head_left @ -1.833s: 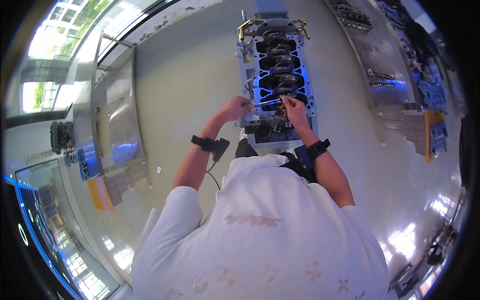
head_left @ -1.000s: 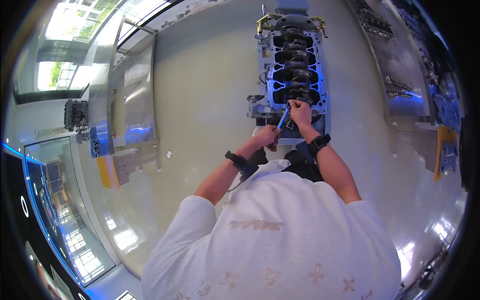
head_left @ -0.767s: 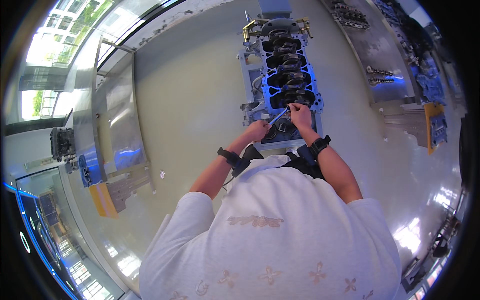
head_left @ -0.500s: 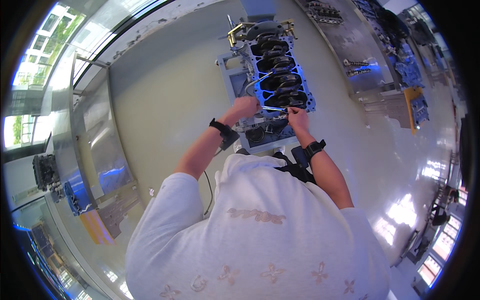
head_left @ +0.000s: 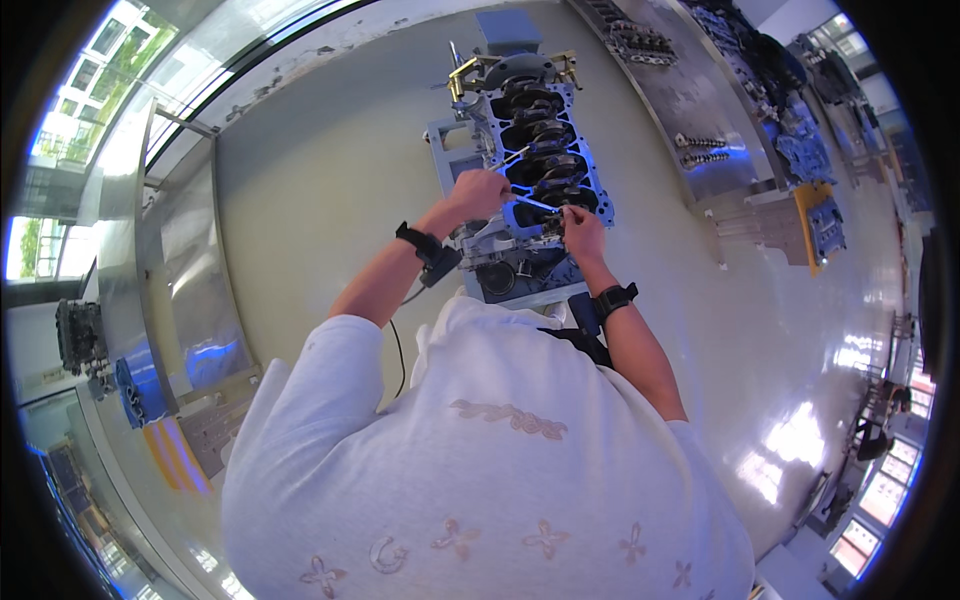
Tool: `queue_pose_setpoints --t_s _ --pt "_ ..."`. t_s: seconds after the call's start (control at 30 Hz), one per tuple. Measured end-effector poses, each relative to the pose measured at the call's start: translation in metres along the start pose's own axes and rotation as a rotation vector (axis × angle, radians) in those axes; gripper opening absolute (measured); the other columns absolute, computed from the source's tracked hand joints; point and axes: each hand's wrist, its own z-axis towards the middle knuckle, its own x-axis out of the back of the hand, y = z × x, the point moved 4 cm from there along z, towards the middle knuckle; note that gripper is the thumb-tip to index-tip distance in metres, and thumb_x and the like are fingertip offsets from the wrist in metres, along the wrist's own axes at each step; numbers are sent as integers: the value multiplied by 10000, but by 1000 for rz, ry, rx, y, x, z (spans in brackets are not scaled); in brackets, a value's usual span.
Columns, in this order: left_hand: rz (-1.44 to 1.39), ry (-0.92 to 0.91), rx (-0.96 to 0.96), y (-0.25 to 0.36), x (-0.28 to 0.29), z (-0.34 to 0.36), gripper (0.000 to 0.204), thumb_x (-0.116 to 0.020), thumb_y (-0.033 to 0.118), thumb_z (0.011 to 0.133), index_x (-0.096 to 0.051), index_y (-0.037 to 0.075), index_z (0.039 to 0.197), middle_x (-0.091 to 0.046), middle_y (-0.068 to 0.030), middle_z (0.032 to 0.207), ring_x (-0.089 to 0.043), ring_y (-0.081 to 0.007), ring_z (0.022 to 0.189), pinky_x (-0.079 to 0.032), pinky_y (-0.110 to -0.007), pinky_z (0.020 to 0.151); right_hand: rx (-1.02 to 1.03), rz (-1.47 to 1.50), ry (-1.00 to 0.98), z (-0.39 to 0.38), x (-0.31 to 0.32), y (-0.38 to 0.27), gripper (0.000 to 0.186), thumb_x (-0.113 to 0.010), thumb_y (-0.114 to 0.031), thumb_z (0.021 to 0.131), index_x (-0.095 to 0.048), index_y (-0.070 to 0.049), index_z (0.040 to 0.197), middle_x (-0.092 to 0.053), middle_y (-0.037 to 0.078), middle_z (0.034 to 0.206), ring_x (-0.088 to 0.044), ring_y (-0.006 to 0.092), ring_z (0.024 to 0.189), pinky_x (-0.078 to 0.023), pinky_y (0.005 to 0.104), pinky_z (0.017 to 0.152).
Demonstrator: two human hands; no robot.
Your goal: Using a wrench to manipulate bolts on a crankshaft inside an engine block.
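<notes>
1. The left hand (head_left: 482, 194) is curled tight around one end of a slim bright tool (head_left: 537, 204).
2. The right hand (head_left: 583, 238), to the left hand's right and nearer the body, pinches the tool's other end between thumb and fingers.
3. The tool spans the gap between both hands — over the near end of an engine block (head_left: 589, 168).
4. A dark crankshaft (head_left: 548, 132) stretches away beyond the right hand.
5. A round black ring (head_left: 495, 278) sits nearer the body than the left hand.
</notes>
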Motion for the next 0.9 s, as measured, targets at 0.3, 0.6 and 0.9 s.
queue_pose_setpoints --t_s 0.3,0.6,0.9 --pt "-660 5 644 41 -79 -86 210 -591 237 884 -687 52 907 -682 -56 799 -623 -166 644 -500 -327 571 171 117 -298 28 -1 -4 230 -627 -253 869 -671 -28 875 -644 57 677 -566 128 482 -440 274 468" --pt "-1332 191 636 94 -162 -94 157 -509 171 945 -577 35 982 -613 -27 744 -538 -86 572 -478 -260 522 237 -67 -310 19 5 -16 261 -607 -353 848 -708 -124 921 -687 109 864 -650 314 843 -499 410 723" --pt "-1752 2 557 136 -163 -73 164 -452 186 973 -490 27 976 -633 -118 753 -629 -218 610 -532 -347 556 176 -24 -436 35 -21 8 257 -613 -308 867 -706 -94 976 -659 79 670 -624 199 571 -485 331 598"
